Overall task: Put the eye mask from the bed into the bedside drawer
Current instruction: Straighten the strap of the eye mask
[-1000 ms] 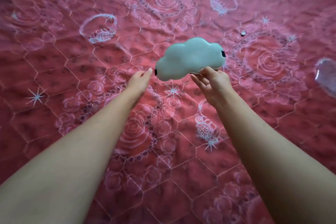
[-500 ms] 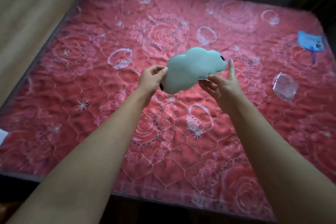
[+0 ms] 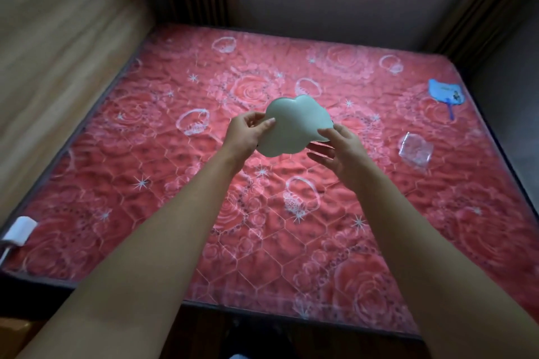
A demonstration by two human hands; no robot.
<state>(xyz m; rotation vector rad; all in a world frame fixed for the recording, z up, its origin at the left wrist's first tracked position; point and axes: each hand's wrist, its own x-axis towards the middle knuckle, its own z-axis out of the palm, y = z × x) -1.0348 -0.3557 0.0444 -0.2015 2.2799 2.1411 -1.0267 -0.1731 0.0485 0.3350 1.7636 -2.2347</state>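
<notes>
Both hands hold the mask (image 3: pixel 294 128) above the bed (image 3: pixel 145 160), long axis running left-right: left hand (image 3: pixel 248 137) pinches its left end, right hand (image 3: pixel 338 148) its right.

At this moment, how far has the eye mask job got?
Done: the cloud-shaped eye mask is off the red quilted bed, held above it. In hand: the left hand pinches its left edge and the right hand holds its right end. Left: the whole drawer part; no bedside drawer is in view.
</notes>
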